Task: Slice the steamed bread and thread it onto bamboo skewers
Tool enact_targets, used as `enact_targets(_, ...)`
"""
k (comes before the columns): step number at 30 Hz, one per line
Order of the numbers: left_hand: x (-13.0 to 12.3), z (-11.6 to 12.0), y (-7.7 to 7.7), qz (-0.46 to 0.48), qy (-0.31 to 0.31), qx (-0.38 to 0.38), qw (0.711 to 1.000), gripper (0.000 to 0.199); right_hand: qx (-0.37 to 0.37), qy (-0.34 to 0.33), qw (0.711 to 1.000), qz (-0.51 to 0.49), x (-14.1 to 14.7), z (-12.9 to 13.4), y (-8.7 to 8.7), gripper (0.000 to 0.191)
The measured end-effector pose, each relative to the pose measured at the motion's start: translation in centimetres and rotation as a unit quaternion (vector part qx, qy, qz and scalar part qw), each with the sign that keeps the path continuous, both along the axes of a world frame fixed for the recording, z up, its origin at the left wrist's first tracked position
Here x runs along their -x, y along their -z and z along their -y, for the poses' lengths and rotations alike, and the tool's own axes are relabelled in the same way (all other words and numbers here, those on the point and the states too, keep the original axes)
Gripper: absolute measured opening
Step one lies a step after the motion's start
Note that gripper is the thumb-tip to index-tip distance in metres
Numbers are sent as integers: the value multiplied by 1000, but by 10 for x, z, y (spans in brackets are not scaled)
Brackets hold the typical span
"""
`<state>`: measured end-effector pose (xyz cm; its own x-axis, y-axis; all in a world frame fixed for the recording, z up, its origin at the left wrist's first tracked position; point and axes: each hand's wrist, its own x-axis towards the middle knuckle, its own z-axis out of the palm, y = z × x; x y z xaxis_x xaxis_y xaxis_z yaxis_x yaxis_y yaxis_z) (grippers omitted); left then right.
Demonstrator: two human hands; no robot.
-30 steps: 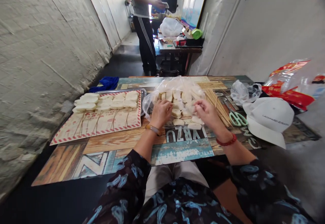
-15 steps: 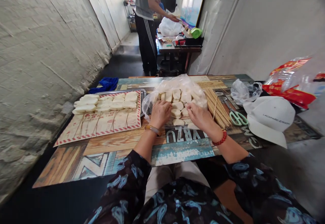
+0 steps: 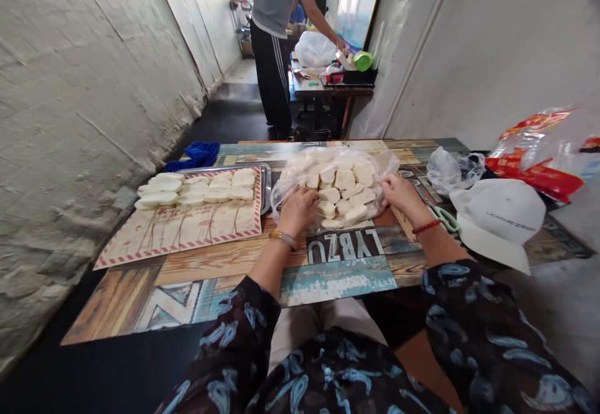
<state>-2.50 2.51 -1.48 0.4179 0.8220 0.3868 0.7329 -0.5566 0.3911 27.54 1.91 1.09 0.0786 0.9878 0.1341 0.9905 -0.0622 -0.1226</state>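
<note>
Plastic bag (image 3: 300, 167): pos. on table (image 3: 276, 276), directly in front of person, btwn the two hands. Film translucent, side nearest person open; pale slices (image 3: 345, 180) piled w/in, in plain view. L hand (image 3: 298, 209): at bag's L edge, fingers curled inward; whether film is pinched, cannot tell, tips partly hidden. R hand (image 3: 403, 195): at bag's R edge, fingertips together, appear to pinch film. Step in hand, as judged: spreading bag opening, exposing slices. Next move, in insp. opinion, calls for light, even hold on film, so opening stays wide and no slices slide out onto table. Adj. items: to L, metal tray (image 3: 267, 186) w/ printed paper (image 3: 154, 236), rows of pale pieces (image 3: 157, 199) thereon; to R, past R hand, white cap (image 3: 499, 214).
</note>
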Motion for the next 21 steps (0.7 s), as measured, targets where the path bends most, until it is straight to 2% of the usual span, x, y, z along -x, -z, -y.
enact_targets(6, -2, 1, -2, -14, -8, -2, 1000, 17, -54, 13, 983, -177, 1, 40, -4, 31)
enact_targets(14, -3, 1, -3, -19, -1, -5, 1000, 19, -99, -72, 965, -230, 5, 76, -13, 24)
enact_targets(17, -4, 3, -4, -25, 3, -3, 1000, 18, -129, -89, 935, -317, 14, 89, -24, 20)
enact_targets(19, -5, 4, -5, -29, 4, -6, 1000, 18, -147, -80, 902, -399, 26, 97, -33, 18)
enact_targets(21, -5, 5, -6, -29, 3, -10, 1000, 19, -125, -85, 858, -492, 42, 102, -40, 18)
